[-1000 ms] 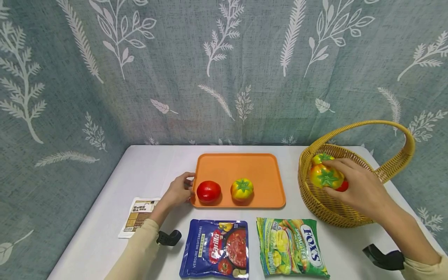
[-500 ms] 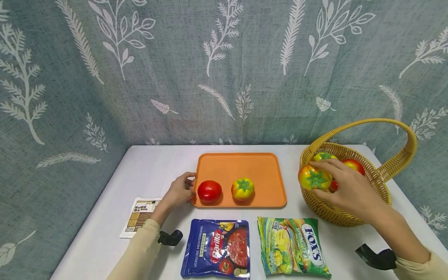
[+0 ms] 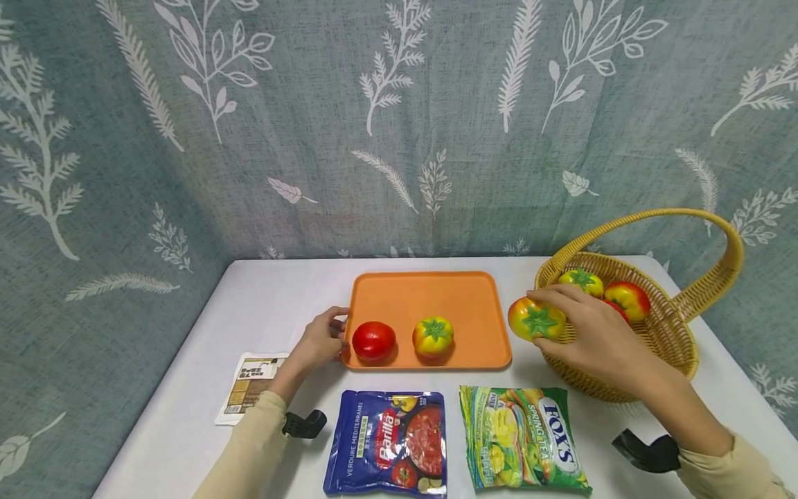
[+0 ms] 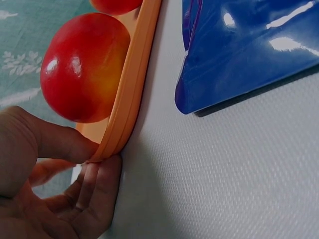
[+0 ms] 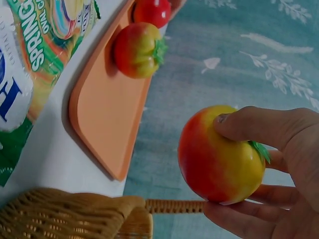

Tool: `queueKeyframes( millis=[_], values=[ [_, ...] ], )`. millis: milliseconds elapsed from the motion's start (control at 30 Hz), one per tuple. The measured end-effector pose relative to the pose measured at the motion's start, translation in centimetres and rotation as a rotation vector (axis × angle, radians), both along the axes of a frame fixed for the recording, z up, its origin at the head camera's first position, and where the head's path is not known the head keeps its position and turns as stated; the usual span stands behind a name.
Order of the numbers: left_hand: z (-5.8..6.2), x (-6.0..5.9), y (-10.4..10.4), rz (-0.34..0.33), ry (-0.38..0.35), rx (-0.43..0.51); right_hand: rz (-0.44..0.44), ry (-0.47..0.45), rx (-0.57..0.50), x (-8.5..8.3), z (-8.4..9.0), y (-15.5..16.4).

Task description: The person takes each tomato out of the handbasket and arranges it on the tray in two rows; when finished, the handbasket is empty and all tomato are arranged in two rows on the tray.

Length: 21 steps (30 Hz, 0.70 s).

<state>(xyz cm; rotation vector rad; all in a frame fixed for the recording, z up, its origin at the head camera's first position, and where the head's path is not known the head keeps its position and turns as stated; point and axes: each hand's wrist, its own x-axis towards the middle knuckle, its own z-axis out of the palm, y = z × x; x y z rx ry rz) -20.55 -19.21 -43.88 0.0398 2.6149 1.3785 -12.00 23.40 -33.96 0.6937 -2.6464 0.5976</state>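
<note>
My right hand (image 3: pixel 589 333) grips a yellow-red toy tomato (image 3: pixel 528 319) with a green star-shaped calyx. It holds the tomato between the wicker basket (image 3: pixel 576 374) and the orange tray (image 3: pixel 430 294). In the right wrist view the thumb lies across the tomato (image 5: pixel 214 159) and the fingers curl behind it. On the tray sit a glossy red toy tomato (image 3: pixel 373 341) and a yellowish one (image 3: pixel 433 337). At the tray's left edge, my left hand (image 3: pixel 319 339) pinches the rim (image 4: pixel 112 137), thumb over the top and fingers against the outside.
Several more toy tomatoes (image 3: pixel 628 300) lie in the basket, whose tall handle (image 3: pixel 729 270) arches over it. Nearest me are a blue Barilla pouch (image 3: pixel 386 443) and a green Fox's candy bag (image 3: pixel 524 436). A brown-and-white packet (image 3: pixel 246 388) lies by my left forearm.
My right hand has lifted the toy tomato out of the basket and carried it left to near the tray's right edge. My left hand stays at the tray.
</note>
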Motion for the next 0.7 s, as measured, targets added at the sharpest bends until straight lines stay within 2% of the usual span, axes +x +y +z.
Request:
queueKeyframes(
  millis=[200, 700],
  values=[
    [0.0, 0.0, 0.0, 0.004, -0.003, -0.007, 0.013, -0.071, -0.004, -0.5, -0.4, -0.7],
    [-0.1, -0.1, -0.1, -0.007, -0.001, -0.005, 0.054, -0.175, -0.005, -2.1, -2.5, -3.0]
  ],
)
